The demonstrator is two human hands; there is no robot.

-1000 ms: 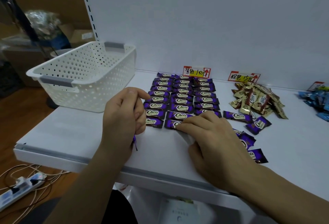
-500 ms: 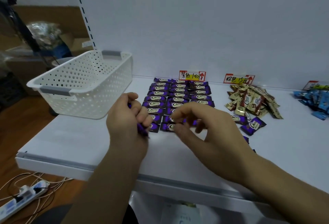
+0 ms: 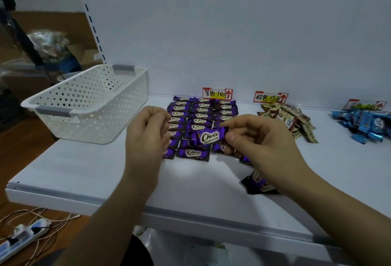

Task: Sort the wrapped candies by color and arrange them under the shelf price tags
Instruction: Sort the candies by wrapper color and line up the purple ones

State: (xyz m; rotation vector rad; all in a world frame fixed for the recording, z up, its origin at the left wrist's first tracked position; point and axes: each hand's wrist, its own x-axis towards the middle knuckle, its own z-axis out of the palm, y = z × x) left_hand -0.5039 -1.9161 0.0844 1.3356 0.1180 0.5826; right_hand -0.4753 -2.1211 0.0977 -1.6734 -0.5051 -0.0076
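Pinching a purple candy above the neat rows under the purple price tag, the right grip is mid-task; brown heap and blue heap beside that tag await arranging. Left grip curled, contents unclear.

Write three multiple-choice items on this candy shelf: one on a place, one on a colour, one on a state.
1. The white basket stands: A) left of the purple rows B) on a chair C) in a sink.
2. The candy in the right hand is: A) gold B) purple C) blue.
3. The right hand is: A) spread flat B) pinching that candy C) a bare fist.
A: the basket sits beside the rows' left edge. B: purple Choco wrapper. B: it grips the wrapper's end.
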